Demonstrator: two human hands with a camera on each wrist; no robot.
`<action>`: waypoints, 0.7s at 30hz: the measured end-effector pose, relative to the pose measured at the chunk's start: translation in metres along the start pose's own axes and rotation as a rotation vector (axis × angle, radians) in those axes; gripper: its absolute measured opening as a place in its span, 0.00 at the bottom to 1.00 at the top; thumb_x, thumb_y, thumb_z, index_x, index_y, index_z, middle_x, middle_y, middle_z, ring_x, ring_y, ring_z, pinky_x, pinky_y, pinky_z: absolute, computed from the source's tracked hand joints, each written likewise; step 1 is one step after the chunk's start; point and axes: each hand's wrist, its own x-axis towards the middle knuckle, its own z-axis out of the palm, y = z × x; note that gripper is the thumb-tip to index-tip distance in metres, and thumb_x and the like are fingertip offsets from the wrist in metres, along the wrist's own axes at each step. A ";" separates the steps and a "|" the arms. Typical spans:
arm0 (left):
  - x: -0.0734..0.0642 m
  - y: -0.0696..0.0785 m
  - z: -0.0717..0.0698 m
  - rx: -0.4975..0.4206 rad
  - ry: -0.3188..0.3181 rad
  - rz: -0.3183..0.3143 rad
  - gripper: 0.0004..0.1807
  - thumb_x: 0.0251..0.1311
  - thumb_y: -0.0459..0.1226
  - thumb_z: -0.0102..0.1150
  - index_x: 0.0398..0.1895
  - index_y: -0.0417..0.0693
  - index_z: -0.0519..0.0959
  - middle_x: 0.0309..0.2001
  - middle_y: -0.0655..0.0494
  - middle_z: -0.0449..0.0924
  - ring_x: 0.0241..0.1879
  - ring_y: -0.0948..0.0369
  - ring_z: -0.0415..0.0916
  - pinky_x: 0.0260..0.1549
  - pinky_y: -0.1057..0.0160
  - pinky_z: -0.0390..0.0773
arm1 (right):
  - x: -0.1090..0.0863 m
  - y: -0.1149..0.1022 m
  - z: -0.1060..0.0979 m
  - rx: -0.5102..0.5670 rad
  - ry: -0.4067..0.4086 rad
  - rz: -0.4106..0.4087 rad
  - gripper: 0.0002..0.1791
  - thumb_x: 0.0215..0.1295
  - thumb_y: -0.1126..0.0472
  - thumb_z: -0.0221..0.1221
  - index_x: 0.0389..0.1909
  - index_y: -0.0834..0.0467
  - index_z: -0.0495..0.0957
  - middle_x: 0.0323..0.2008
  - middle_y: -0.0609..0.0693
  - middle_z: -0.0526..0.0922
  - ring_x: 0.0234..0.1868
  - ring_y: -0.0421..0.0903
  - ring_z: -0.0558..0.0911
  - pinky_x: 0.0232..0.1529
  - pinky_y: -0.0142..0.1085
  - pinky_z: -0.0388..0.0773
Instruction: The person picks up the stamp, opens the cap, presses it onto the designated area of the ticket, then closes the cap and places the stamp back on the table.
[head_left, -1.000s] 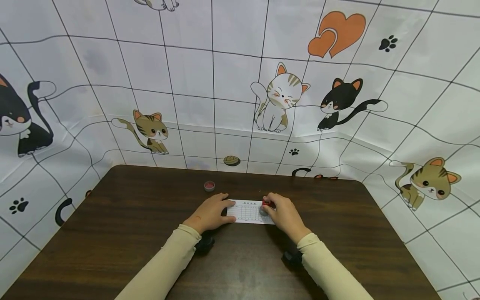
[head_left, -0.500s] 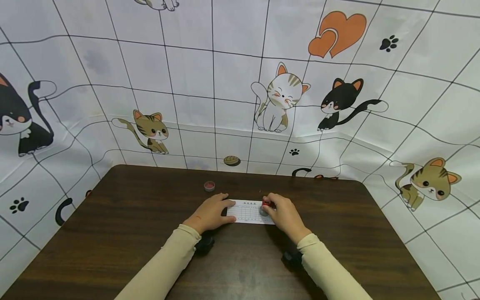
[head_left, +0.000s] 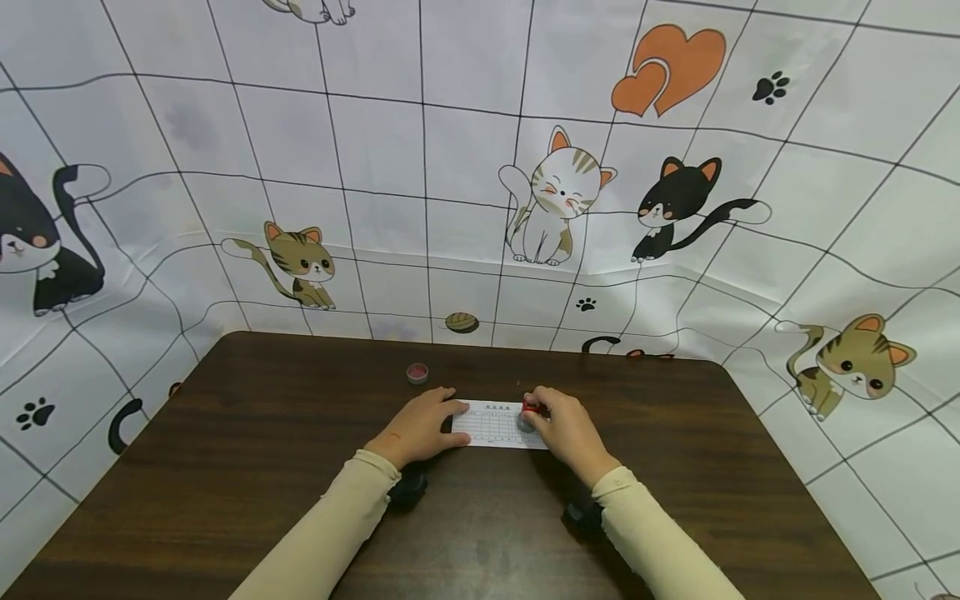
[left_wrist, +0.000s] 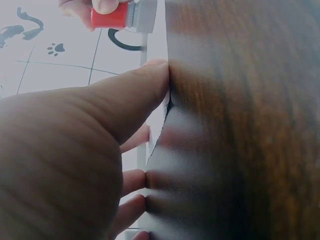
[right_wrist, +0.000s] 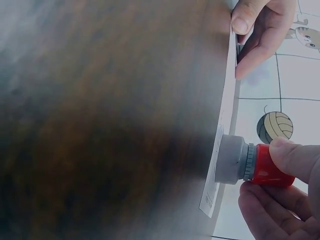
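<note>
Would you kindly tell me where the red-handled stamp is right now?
In the head view, the stamp stands on the right part of the printed sheet, held by the right hand; the left hand is at the sheet's other end.

A Person in Pale Cream and Black

The person wears a pale cream, close-fitting cloth left sleeve (head_left: 322,525) and a matching pale cream right sleeve (head_left: 663,533), both plain, long and lightly creased. Each of the 2 ends at the wrist in a slightly uneven, puckered cuff. A small black, blocky left wrist device (head_left: 408,490) and a similar black right wrist device (head_left: 582,518) show beside the cuffs; their details are too dark to tell. The left hand (head_left: 422,427) and right hand (head_left: 566,427) are bare, and the left thumbnail (right_wrist: 240,25) is short.
</note>
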 end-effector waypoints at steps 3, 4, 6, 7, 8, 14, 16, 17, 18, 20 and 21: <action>0.000 0.000 0.000 0.000 0.001 0.000 0.34 0.65 0.55 0.68 0.71 0.52 0.77 0.76 0.43 0.65 0.76 0.44 0.61 0.72 0.40 0.62 | 0.000 0.001 0.000 -0.002 -0.002 0.000 0.08 0.60 0.65 0.74 0.37 0.55 0.84 0.41 0.50 0.88 0.41 0.47 0.86 0.44 0.45 0.84; 0.000 0.000 0.000 0.000 0.000 0.001 0.34 0.65 0.55 0.68 0.71 0.52 0.77 0.76 0.43 0.65 0.76 0.44 0.61 0.72 0.40 0.62 | 0.000 0.001 0.000 -0.003 -0.004 0.001 0.08 0.60 0.65 0.74 0.37 0.54 0.84 0.41 0.50 0.88 0.41 0.47 0.86 0.44 0.45 0.84; 0.001 0.000 0.001 -0.002 0.002 0.002 0.34 0.64 0.55 0.68 0.71 0.53 0.77 0.76 0.43 0.65 0.76 0.43 0.61 0.72 0.40 0.62 | 0.000 0.002 0.000 -0.008 -0.006 0.002 0.09 0.60 0.65 0.74 0.36 0.54 0.83 0.41 0.49 0.88 0.41 0.46 0.85 0.44 0.45 0.84; 0.001 0.000 0.001 -0.002 0.001 0.004 0.34 0.64 0.55 0.68 0.71 0.53 0.77 0.76 0.43 0.65 0.76 0.43 0.60 0.72 0.40 0.62 | 0.000 0.002 0.001 -0.012 -0.006 0.002 0.09 0.60 0.65 0.74 0.36 0.54 0.83 0.40 0.49 0.88 0.40 0.46 0.85 0.44 0.45 0.84; 0.001 0.000 0.001 -0.003 0.001 0.006 0.34 0.64 0.55 0.68 0.71 0.53 0.77 0.76 0.43 0.65 0.76 0.43 0.60 0.73 0.40 0.62 | 0.000 0.002 0.001 -0.014 -0.007 0.003 0.09 0.60 0.65 0.74 0.36 0.53 0.83 0.40 0.49 0.88 0.40 0.46 0.85 0.43 0.44 0.84; 0.001 -0.001 0.002 -0.003 0.000 0.010 0.34 0.65 0.55 0.68 0.71 0.52 0.77 0.76 0.43 0.65 0.76 0.43 0.60 0.72 0.40 0.62 | 0.000 0.003 0.001 -0.036 -0.015 -0.015 0.08 0.60 0.64 0.73 0.36 0.53 0.83 0.40 0.48 0.87 0.40 0.45 0.85 0.42 0.44 0.83; 0.001 -0.002 0.002 -0.004 0.001 0.011 0.34 0.65 0.55 0.68 0.71 0.52 0.77 0.76 0.43 0.65 0.76 0.43 0.61 0.72 0.39 0.62 | 0.001 0.003 0.001 -0.042 -0.019 -0.022 0.08 0.61 0.63 0.73 0.37 0.53 0.83 0.39 0.49 0.87 0.39 0.45 0.85 0.42 0.44 0.83; 0.001 -0.002 0.002 -0.005 -0.001 0.010 0.34 0.65 0.55 0.68 0.71 0.52 0.77 0.76 0.43 0.65 0.76 0.43 0.61 0.72 0.39 0.62 | 0.000 0.003 0.001 -0.044 -0.020 -0.024 0.08 0.61 0.63 0.73 0.37 0.53 0.83 0.39 0.49 0.87 0.39 0.45 0.85 0.42 0.44 0.83; 0.000 -0.002 0.002 -0.002 -0.004 0.009 0.34 0.65 0.55 0.68 0.71 0.53 0.76 0.76 0.43 0.65 0.76 0.43 0.61 0.72 0.40 0.62 | 0.000 0.003 0.000 -0.041 -0.022 -0.025 0.08 0.61 0.63 0.73 0.37 0.53 0.83 0.39 0.49 0.87 0.39 0.46 0.85 0.42 0.44 0.83; 0.000 -0.002 0.001 -0.005 0.001 0.012 0.34 0.64 0.55 0.69 0.71 0.52 0.77 0.75 0.43 0.65 0.75 0.43 0.61 0.71 0.39 0.63 | 0.000 0.003 0.000 -0.041 -0.019 -0.028 0.08 0.61 0.63 0.73 0.38 0.54 0.84 0.39 0.49 0.87 0.40 0.46 0.85 0.42 0.45 0.84; 0.000 -0.001 0.001 -0.004 0.001 0.011 0.34 0.64 0.55 0.69 0.71 0.52 0.77 0.75 0.43 0.66 0.75 0.43 0.62 0.71 0.39 0.63 | 0.000 0.003 0.000 -0.038 -0.018 -0.029 0.08 0.61 0.64 0.73 0.38 0.54 0.84 0.40 0.49 0.87 0.40 0.46 0.85 0.43 0.45 0.84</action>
